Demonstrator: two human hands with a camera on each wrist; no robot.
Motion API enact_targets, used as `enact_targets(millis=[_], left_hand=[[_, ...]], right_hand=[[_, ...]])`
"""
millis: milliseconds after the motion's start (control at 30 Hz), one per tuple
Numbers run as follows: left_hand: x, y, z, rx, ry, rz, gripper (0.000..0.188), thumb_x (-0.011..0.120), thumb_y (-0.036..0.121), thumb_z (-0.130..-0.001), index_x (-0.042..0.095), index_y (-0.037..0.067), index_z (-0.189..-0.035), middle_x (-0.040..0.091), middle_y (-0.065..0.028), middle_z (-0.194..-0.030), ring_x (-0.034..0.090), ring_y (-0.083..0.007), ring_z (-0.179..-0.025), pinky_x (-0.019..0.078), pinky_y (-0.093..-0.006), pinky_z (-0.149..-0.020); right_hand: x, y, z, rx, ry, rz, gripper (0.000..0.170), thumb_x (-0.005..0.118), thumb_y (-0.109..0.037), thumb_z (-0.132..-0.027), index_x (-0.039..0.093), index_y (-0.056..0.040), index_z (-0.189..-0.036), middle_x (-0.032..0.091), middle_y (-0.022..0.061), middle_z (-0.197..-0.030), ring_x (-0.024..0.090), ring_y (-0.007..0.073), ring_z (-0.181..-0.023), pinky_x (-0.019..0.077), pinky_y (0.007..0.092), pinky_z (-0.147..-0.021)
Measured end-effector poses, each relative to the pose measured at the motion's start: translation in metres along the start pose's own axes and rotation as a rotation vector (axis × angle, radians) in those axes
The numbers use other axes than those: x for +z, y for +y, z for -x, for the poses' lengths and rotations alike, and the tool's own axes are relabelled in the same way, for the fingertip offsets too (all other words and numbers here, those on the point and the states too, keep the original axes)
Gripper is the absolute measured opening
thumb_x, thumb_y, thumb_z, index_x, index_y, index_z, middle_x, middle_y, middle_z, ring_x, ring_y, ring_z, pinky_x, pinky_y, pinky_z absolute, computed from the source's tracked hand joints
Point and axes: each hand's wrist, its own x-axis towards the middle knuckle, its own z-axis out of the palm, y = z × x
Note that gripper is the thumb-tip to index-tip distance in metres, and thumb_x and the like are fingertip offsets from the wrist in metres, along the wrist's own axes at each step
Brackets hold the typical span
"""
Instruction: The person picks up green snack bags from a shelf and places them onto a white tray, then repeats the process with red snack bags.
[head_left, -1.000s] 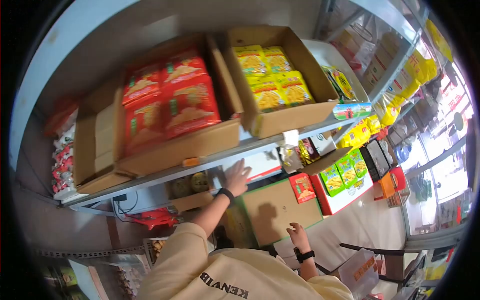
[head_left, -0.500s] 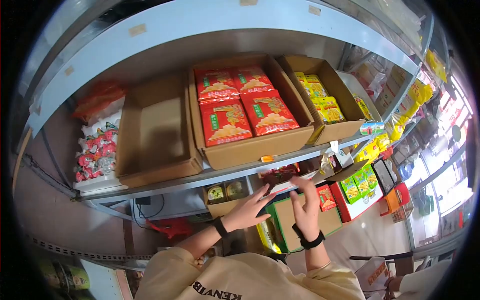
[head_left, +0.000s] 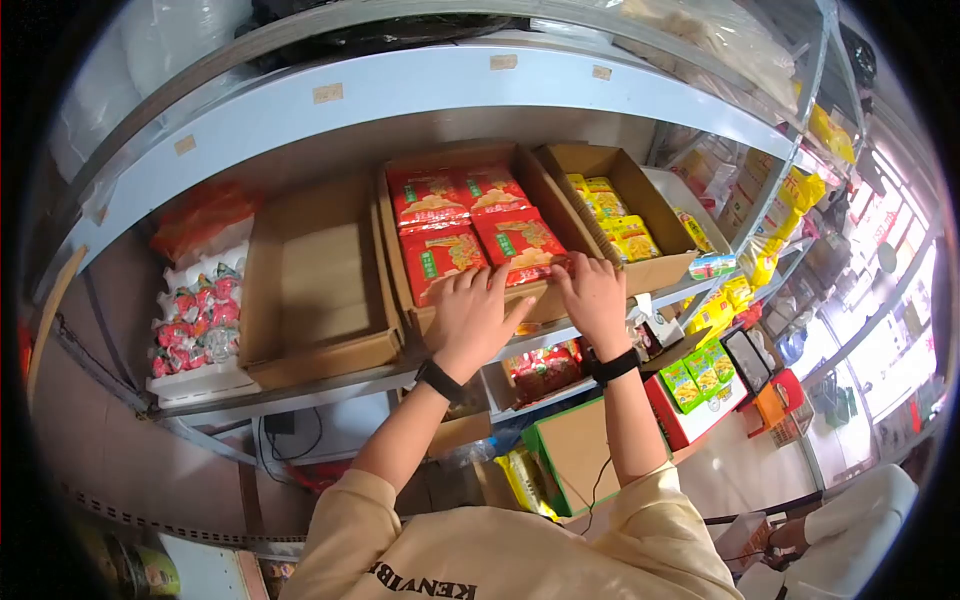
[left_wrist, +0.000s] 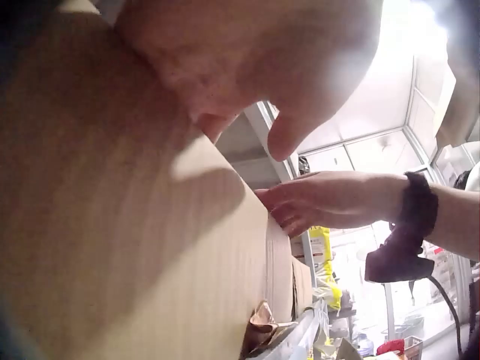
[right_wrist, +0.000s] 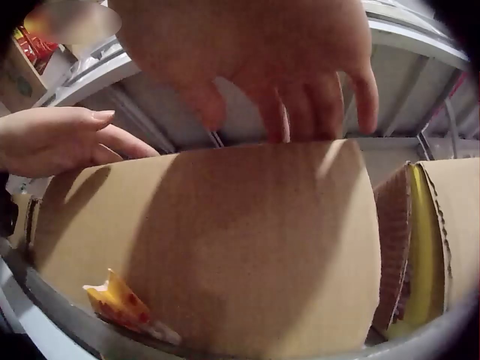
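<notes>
Both hands are at the front wall of a cardboard box (head_left: 480, 312) holding several red packets (head_left: 520, 240) on the shelf. The left hand (head_left: 472, 325) hooks its fingers over the rim left of centre, its thumb spread out to the side. Near the right front corner, the right hand (head_left: 597, 305) has its fingers bent over the same rim. In the right wrist view, the right hand's (right_wrist: 262, 67) fingertips pass behind the cardboard wall (right_wrist: 247, 240), with the left hand (right_wrist: 67, 139) beside it. The left wrist view shows the left hand (left_wrist: 262, 60) close up; its fingertips are hidden.
An open, empty cardboard box (head_left: 320, 290) stands left of the red packets, beside a white tray (head_left: 205, 385) of red-wrapped items. To the right is a box (head_left: 655, 270) of yellow packets. Below are more goods and a green-edged box (head_left: 580, 450). Another person's sleeve (head_left: 860, 510) shows lower right.
Both hands have risen from below the shelf edge to the red-packet box and taken hold of its front rim. The head view has shifted, showing more of the upper shelf.
</notes>
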Motion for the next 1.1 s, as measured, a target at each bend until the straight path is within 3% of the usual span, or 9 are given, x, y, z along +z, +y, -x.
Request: enact_targets(millis=[267,333,433,500,567,633,700,900,1100], left_hand=[[-0.002,0.0,-0.006,-0.075,0.057,0.227,0.045,0.052,0.043,-0.082,0.059,0.008,-0.109,0.061,-0.0132,-0.102,0.055,-0.0277,-0.094,0.0385,-0.0372,-0.084],[-0.012,0.004,-0.009,-0.149,0.039,0.35,0.039,0.052,0.036,-0.085,0.06,0.005,-0.108,0.061,-0.0131,-0.103,0.055,-0.0247,-0.096,0.038,-0.0349,-0.088],[-0.007,0.008,-0.007,-0.249,0.037,0.943,0.031,0.05,0.025,-0.089,0.06,0.001,-0.105,0.059,-0.012,-0.107,0.054,-0.0197,-0.101,0.0373,-0.0335,-0.091],[-0.013,0.018,0.003,-0.263,0.073,1.122,0.026,0.049,0.012,-0.089,0.055,0.0,-0.11,0.055,-0.0103,-0.112,0.051,-0.0163,-0.104,0.0412,-0.031,-0.089],[-0.013,0.03,0.014,-0.361,0.14,1.52,0.029,0.05,0.01,-0.088,0.05,0.001,-0.116,0.052,-0.0101,-0.113,0.051,-0.0164,-0.104,0.0439,-0.0301,-0.086],[-0.023,0.041,0.021,-0.5,0.119,1.618,0.048,0.049,0.004,-0.087,0.029,0.003,-0.13,0.049,-0.0109,-0.117,0.052,-0.0168,-0.102,0.0465,-0.0304,-0.081],[-0.028,0.058,0.026,-0.522,0.074,1.769,0.05,0.055,0.008,-0.085,0.029,0.004,-0.128,0.05,-0.0093,-0.112,0.052,-0.0157,-0.1,0.0475,-0.0292,-0.078],[0.03,0.09,0.075,-0.553,-0.438,1.731,0.041,0.05,0.005,-0.086,0.036,0.003,-0.124,0.052,-0.0094,-0.113,0.057,-0.0154,-0.096,0.0513,-0.0295,-0.074],[0.127,0.143,0.137,-0.956,-0.995,1.889,0.027,0.046,0.013,-0.091,0.043,0.004,-0.116,0.054,-0.0096,-0.109,0.058,-0.0202,-0.095,0.0511,-0.0371,-0.079]], right_hand=[[0.012,-0.007,0.003,0.17,0.151,-0.257,0.02,0.056,-0.025,-0.081,0.061,-0.0085,-0.092,0.059,0.0114,-0.09,0.054,0.0267,-0.087,0.0387,0.0372,-0.08],[0.011,-0.006,-0.002,0.264,0.188,-0.548,0.016,0.058,-0.019,-0.081,0.061,-0.0062,-0.09,0.058,0.0119,-0.09,0.055,0.0243,-0.083,0.041,0.0349,-0.076],[0.004,-0.006,0.004,0.356,0.226,-1.042,0.013,0.057,-0.011,-0.082,0.056,-0.0023,-0.092,0.055,0.0103,-0.093,0.054,0.0182,-0.08,0.0432,0.0297,-0.072],[-0.006,-0.009,0.012,0.4,0.253,-1.387,0.013,0.055,-0.005,-0.083,0.052,0.0004,-0.094,0.053,0.0084,-0.096,0.053,0.0133,-0.079,0.0441,0.0258,-0.07],[-0.029,-0.014,0.026,0.519,0.294,-1.429,0.035,0.051,0.001,-0.081,0.041,-0.0005,-0.115,0.051,0.0069,-0.101,0.051,0.0126,-0.087,0.0438,0.0252,-0.075],[-0.045,-0.012,0.049,0.558,0.259,-1.583,0.046,0.049,0.003,-0.081,0.034,-0.0019,-0.124,0.051,0.0082,-0.105,0.05,0.0145,-0.094,0.0432,0.0267,-0.08],[-0.057,0.0,0.074,0.62,0.186,-1.697,0.051,0.048,0.004,-0.08,0.03,-0.0022,-0.127,0.051,0.0093,-0.108,0.051,0.0159,-0.097,0.0426,0.0277,-0.083],[-0.067,0.063,0.173,0.987,0.113,-1.804,0.034,0.05,-0.004,-0.082,0.046,0.0022,-0.115,0.055,0.0093,-0.112,0.05,0.0168,-0.105,0.0376,0.0315,-0.092],[-0.075,0.119,0.288,1.314,0.267,-1.693,0.03,0.048,-0.022,-0.089,0.049,-0.003,-0.113,0.055,0.0041,-0.113,0.049,0.0133,-0.106,0.0362,0.0312,-0.094]])
